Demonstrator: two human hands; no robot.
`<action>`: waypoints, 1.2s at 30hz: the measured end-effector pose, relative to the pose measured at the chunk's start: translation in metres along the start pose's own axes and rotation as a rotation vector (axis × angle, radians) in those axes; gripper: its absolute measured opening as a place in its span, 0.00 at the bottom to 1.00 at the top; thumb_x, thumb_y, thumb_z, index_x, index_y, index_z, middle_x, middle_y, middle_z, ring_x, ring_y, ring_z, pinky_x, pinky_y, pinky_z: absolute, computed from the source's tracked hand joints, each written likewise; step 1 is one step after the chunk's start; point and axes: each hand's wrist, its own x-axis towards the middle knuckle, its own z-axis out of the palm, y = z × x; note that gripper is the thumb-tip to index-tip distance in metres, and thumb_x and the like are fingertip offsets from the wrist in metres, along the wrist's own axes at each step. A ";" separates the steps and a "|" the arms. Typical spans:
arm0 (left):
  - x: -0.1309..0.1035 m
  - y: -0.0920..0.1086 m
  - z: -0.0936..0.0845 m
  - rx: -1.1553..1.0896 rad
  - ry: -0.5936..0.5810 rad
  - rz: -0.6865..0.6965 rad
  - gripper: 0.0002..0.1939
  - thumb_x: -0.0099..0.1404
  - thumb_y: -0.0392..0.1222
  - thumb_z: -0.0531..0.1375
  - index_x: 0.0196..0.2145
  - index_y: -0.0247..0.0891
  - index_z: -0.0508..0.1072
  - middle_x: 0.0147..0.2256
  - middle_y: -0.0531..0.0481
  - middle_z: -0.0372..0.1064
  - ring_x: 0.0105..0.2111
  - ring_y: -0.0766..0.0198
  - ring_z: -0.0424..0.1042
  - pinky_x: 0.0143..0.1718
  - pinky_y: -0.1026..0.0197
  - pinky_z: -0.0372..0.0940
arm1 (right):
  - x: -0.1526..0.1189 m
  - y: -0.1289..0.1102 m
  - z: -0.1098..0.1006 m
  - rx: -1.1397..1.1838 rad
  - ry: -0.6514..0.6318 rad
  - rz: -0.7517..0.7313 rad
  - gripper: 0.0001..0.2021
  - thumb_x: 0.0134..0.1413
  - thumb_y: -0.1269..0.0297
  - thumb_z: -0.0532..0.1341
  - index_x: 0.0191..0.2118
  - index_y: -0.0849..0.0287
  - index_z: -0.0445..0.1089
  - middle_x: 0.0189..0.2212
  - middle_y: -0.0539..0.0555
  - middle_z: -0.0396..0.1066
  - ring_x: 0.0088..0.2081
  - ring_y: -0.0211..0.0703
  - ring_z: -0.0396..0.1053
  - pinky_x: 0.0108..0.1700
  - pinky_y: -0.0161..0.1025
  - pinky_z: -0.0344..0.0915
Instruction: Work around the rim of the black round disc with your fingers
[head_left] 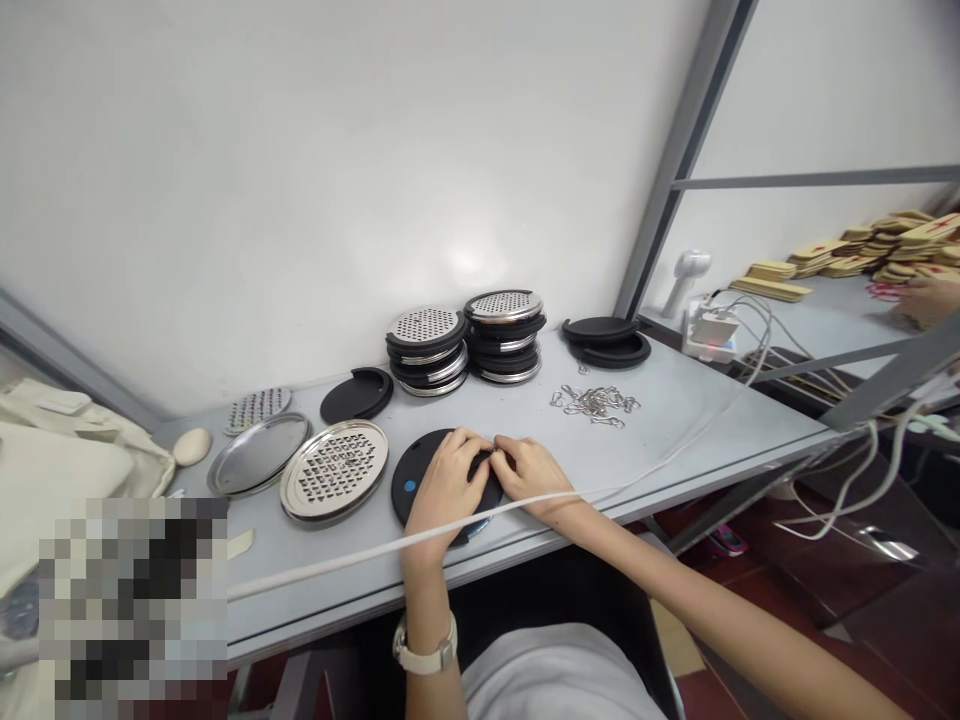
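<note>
Both hands are on the black disc (420, 480), which lies flat on the table (675, 420) at the near edge, straight ahead of the body. Landmark for everything below is that disc.

Left hand (444, 487) lies across the disc's middle and right half, fingers curled and pressed down together, tips pointing to the far right rim. Right hand (531, 472) comes in from the right of the disc, fingers curled, tips meeting the left fingertips at the far right rim. Both look pinched on something small there; I can't tell what, the fingers cover it. Left hand is more over the disc, right hand works only its edge.

The disc is round, so no long axis. A blue dot (409, 486) shows on its left part. A sliver of something shiny peeks out under the near right rim, too little to identify.

A white cable (330, 566) runs left to right along the near side of the disc, passing over the left wrist area and under or against the right forearm; order unclear.

Around the disc:
- just left: grater plate (334, 470), then a plain metal tray (259, 453) further left
- beyond, left: another black lid (357, 394)
- straight beyond: two stacks (465, 345) of assembled units
- beyond, right: pile of small metal clips (596, 402), nearer the right hand
- far right, beyond: two more black lids (606, 340)

Near left corner is blurred out. Another person's hand (930, 298) shows on the far right bench, cut by the frame.
</note>
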 end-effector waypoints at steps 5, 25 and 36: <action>0.000 0.001 0.000 -0.006 0.004 0.005 0.08 0.66 0.30 0.53 0.36 0.40 0.69 0.39 0.50 0.64 0.43 0.59 0.65 0.48 0.55 0.61 | 0.001 0.001 0.001 -0.030 0.000 -0.003 0.13 0.62 0.67 0.48 0.33 0.59 0.69 0.27 0.54 0.74 0.30 0.41 0.69 0.34 0.34 0.53; -0.002 -0.004 0.001 -0.009 -0.001 0.015 0.13 0.67 0.30 0.52 0.47 0.42 0.66 0.44 0.50 0.67 0.45 0.59 0.64 0.49 0.54 0.62 | 0.003 -0.002 -0.003 -0.044 -0.030 0.032 0.16 0.61 0.68 0.48 0.30 0.61 0.72 0.28 0.58 0.76 0.31 0.42 0.71 0.34 0.35 0.54; -0.002 -0.006 0.001 0.005 -0.010 0.037 0.15 0.68 0.30 0.51 0.50 0.43 0.66 0.45 0.50 0.67 0.44 0.59 0.65 0.49 0.54 0.63 | 0.002 -0.002 -0.002 -0.061 -0.025 0.012 0.16 0.62 0.68 0.48 0.31 0.62 0.72 0.28 0.59 0.76 0.31 0.42 0.71 0.35 0.35 0.54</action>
